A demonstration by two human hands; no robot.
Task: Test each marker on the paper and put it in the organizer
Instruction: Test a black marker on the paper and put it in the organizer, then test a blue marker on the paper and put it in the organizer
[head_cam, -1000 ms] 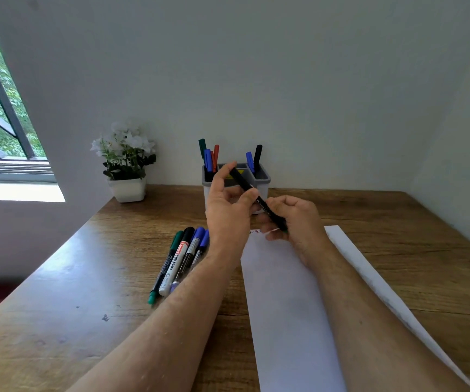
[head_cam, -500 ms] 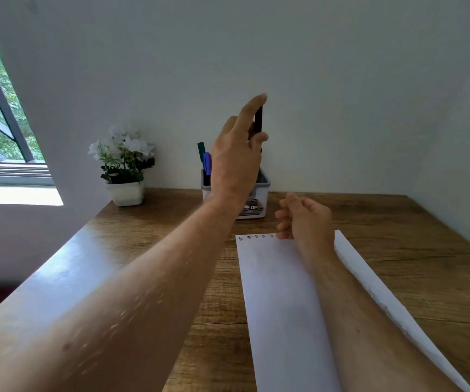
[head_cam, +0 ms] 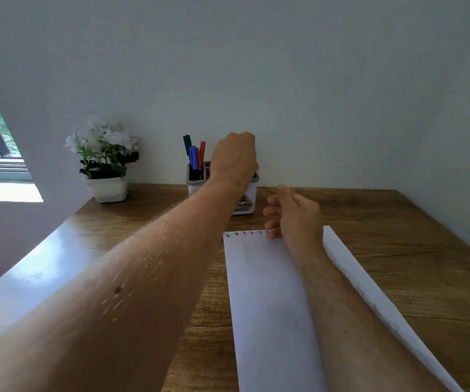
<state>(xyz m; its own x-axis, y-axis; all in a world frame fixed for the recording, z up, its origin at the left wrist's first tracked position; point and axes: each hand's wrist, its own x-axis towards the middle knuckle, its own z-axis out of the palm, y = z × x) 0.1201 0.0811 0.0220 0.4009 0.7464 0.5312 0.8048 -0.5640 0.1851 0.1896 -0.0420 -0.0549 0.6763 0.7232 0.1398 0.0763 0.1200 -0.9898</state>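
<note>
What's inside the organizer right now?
The organizer's left compartment holds upright green, blue and red markers. The left hand covers the right compartment, so its contents are hidden.

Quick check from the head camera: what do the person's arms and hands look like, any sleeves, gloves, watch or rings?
Both forearms are bare right up to the bottom edge of the picture, with no sleeve in view. The left hand and right hand wear no gloves, and no watch or band shows at either wrist. No ring is visible, though most fingers are hidden. The left forearm has one small dark mark.
</note>
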